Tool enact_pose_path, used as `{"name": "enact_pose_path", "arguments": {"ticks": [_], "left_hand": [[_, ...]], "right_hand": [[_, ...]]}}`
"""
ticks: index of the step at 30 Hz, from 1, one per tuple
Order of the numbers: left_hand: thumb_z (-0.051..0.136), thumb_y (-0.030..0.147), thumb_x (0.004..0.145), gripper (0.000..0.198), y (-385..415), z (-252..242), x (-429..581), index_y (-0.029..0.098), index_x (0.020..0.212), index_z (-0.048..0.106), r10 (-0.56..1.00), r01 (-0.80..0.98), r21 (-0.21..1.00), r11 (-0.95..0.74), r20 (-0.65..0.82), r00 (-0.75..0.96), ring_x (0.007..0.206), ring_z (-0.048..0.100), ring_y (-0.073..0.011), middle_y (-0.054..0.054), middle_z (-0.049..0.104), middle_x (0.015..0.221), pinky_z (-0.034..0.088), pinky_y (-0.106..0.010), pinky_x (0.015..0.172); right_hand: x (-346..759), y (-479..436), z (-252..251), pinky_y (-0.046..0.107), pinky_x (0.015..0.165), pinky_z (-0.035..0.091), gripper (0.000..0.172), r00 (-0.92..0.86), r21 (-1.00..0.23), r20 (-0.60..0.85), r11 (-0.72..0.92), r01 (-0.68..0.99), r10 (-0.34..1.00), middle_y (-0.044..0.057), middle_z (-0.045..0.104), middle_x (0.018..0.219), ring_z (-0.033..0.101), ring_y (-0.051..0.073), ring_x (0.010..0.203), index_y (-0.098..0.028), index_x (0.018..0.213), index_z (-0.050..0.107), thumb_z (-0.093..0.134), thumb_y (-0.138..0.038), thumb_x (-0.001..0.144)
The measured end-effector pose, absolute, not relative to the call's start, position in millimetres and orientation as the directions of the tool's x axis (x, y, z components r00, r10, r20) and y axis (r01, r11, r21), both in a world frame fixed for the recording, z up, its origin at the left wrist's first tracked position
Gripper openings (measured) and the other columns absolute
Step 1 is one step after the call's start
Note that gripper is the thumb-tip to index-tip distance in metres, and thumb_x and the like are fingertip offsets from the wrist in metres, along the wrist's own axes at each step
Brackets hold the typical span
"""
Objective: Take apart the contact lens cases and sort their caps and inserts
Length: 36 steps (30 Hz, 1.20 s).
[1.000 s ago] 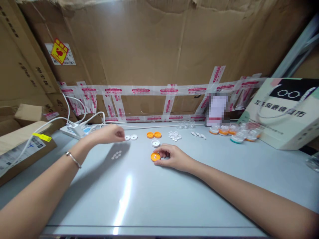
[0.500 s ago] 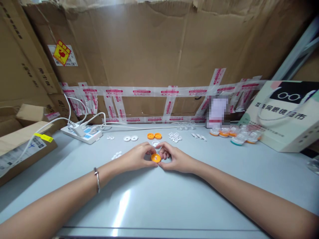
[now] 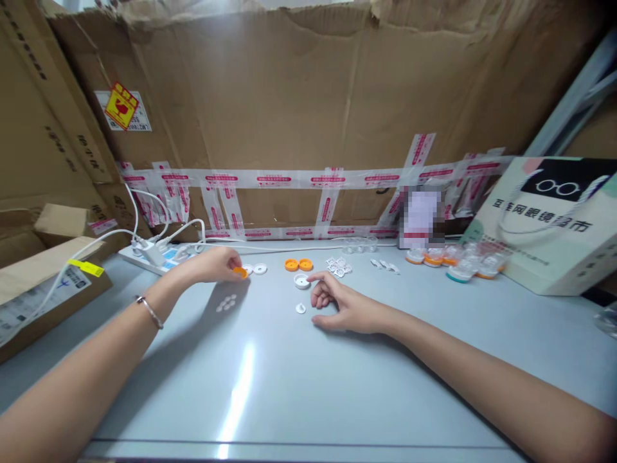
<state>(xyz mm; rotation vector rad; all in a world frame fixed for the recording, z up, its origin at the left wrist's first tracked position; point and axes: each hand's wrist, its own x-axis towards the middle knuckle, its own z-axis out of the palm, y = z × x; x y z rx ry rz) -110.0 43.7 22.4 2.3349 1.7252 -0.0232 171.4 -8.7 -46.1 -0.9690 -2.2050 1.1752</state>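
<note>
My left hand (image 3: 219,263) is closed on an orange round cap (image 3: 240,272), held by its edge beside two white discs (image 3: 259,269) at the back left. My right hand (image 3: 340,302) rests on the table with thumb and index finger apart and the other fingers curled, nothing between them. By its index fingertip lies a white ring-shaped cap (image 3: 301,281). A small white part with a raised middle (image 3: 301,308) sits just left of the thumb. Two more orange caps (image 3: 298,264) lie side by side behind.
Small white pieces (image 3: 226,303) lie below my left hand. White square pieces (image 3: 339,266), clear parts (image 3: 384,265) and finished-looking clear domes with coloured bases (image 3: 463,265) spread rightward. A power strip (image 3: 144,256), open carton (image 3: 53,283) and paper bag (image 3: 544,225) flank the table.
My left hand has moved left and back with the orange cap, out of my right hand's reach. The small white part now shows on the table. My right hand has barely moved.
</note>
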Motion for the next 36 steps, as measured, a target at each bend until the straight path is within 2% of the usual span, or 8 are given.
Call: {"name": "enact_pose_path", "arguments": {"ticks": [5,14,19,22,25,27,30,36], "left_hand": [[0.056,0.042,0.059,0.037,53,11,-118,0.018,0.086,0.062,0.955,0.973,0.016,-0.231,-0.188,0.229,0.071,0.059,-0.018,-0.005,0.067,0.084,0.038,-0.022,0.055],[0.055,0.044,0.061,0.039,55,-8,-107,0.017,0.089,0.058,0.965,0.962,0.121,-0.246,-0.058,0.254,0.075,0.059,-0.0191,-0.005,0.066,0.088,0.04,-0.023,0.059],[0.056,0.044,0.064,0.041,49,-5,-100,0.015,0.093,0.056,0.969,0.962,0.113,-0.247,0.027,0.246,0.078,0.059,-0.0218,-0.009,0.064,0.09,0.041,-0.026,0.062],[0.053,0.04,0.071,0.033,38,-1,-86,0.014,0.091,0.056,0.934,0.928,0.144,-0.343,0.156,0.321,0.081,0.058,-0.0212,-0.009,0.062,0.092,0.042,-0.027,0.066],[0.05,0.036,0.077,0.028,22,-5,-68,0.015,0.094,0.056,0.86,0.84,0.207,-0.502,0.221,0.46,0.083,0.057,-0.0196,-0.008,0.061,0.093,0.043,-0.029,0.071],[0.048,0.033,0.079,0.026,10,-10,-56,0.017,0.097,0.056,0.807,0.771,0.243,-0.589,0.228,0.545,0.085,0.056,-0.0188,-0.007,0.06,0.095,0.043,-0.03,0.075],[0.044,0.028,0.083,0.024,-2,-18,-44,0.019,0.103,0.056,0.727,0.674,0.279,-0.684,0.194,0.658,0.09,0.055,-0.018,-0.006,0.059,0.098,0.043,-0.029,0.079],[0.042,0.023,0.085,0.024,-10,-27,-37,0.019,0.104,0.056,0.687,0.616,0.332,-0.714,0.159,0.709,0.089,0.055,-0.0166,-0.006,0.057,0.1,0.044,-0.028,0.078]], "right_hand": [[173,-9,-47,0.029,0.084,0.04,0.053,-0.644,-0.844,0.049,0.377,0.382,0.763,0.002,0.046,0.092,0.046,0.011,0.084,-0.021,0.115,0.029,0.059,-0.022,0.071],[173,-11,-47,0.028,0.081,0.043,0.048,-0.638,-0.83,0.07,0.4,0.39,0.767,0.002,0.05,0.092,0.049,0.011,0.082,-0.02,0.112,0.034,0.059,-0.023,0.071],[186,5,-36,0.028,0.076,0.045,0.028,-0.548,-0.785,0.155,0.44,0.437,0.822,0.003,0.057,0.087,0.054,0.012,0.078,-0.017,0.098,0.049,0.053,-0.03,0.074],[224,30,-20,0.028,0.067,0.045,0.018,-0.26,-0.665,0.266,0.372,0.647,0.928,0.004,0.06,0.075,0.055,0.015,0.069,-0.016,0.078,0.055,0.048,-0.033,0.075],[277,54,-11,0.03,0.07,0.044,0.017,0.051,-0.452,0.395,0.146,0.88,0.917,0.007,0.062,0.083,0.056,0.018,0.074,-0.016,0.081,0.059,0.049,-0.028,0.074],[307,64,-13,0.032,0.077,0.041,0.026,0.18,-0.279,0.452,-0.053,0.959,0.874,0.014,0.06,0.095,0.056,0.023,0.086,-0.013,0.093,0.06,0.048,-0.028,0.075],[331,70,-26,0.037,0.086,0.037,0.042,0.192,-0.069,0.411,-0.179,0.981,0.891,0.022,0.055,0.109,0.051,0.03,0.101,-0.007,0.11,0.055,0.047,-0.032,0.078],[335,74,-45,0.041,0.089,0.035,0.035,0.105,0.02,0.253,-0.114,0.993,0.962,0.022,0.056,0.113,0.046,0.033,0.111,-0.006,0.106,0.057,0.05,-0.023,0.076]]}}
